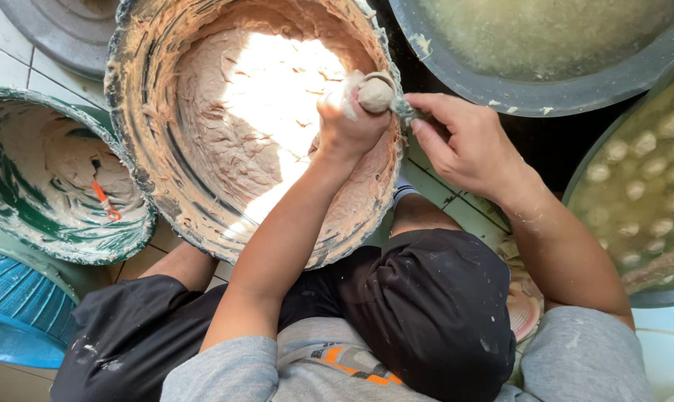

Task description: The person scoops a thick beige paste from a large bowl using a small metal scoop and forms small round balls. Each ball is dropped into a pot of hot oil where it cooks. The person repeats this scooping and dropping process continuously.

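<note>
My left hand (350, 123) is squeezed shut on a lump of pale paste, and a smooth round ball of paste (376, 94) bulges out above the fist. It hovers over the right rim of a large basin (132, 141) full of pinkish-beige paste. My right hand (463, 141) sits just to the right of that ball, thumb and fingers pinched near it on a small grey-green spoon (406, 112) whose end is mostly hidden.
A smaller green basin (24, 223) smeared with paste and holding an orange utensil (105, 201) stands at left. A dark pan of cloudy liquid (545, 45) is at top right. A pan with several pale balls in water (642, 186) is at right. A blue basket (17, 313) lies lower left.
</note>
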